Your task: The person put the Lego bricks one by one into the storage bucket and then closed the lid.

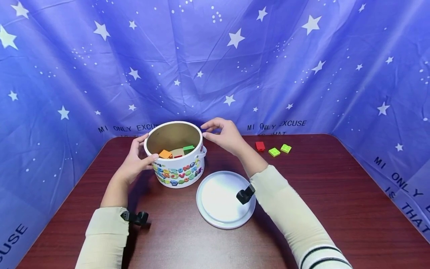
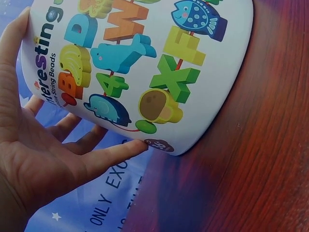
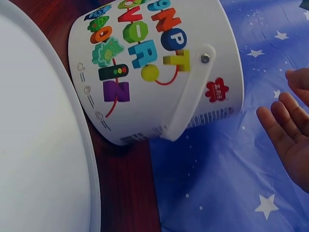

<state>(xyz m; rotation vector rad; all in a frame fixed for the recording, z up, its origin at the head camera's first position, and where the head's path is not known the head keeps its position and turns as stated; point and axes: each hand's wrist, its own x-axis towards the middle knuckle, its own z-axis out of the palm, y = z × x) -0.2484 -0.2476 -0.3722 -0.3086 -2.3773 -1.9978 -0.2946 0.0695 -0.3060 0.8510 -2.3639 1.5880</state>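
A white bucket (image 1: 181, 173) printed with colourful letters and animals stands uncovered on the table. Inside it lie an orange block (image 1: 164, 154), a green block (image 1: 189, 149) and a sliver of red. My left hand (image 1: 132, 160) holds the bucket's left side, its thumb at the rim; the left wrist view shows the fingers (image 2: 91, 142) spread along the printed wall. Close by the right rim, above the white carry handle (image 3: 190, 99), is my right hand (image 1: 223, 134). Its fingers are relaxed and hold nothing, apart from the bucket in the right wrist view.
A round white lid (image 1: 221, 198) lies flat in front of the bucket, under my right forearm. To the right on the dark red table (image 1: 174, 235) lie a red block (image 1: 260, 146) and two lime-green blocks (image 1: 274, 151). A blue starry curtain (image 1: 208, 56) hangs behind.
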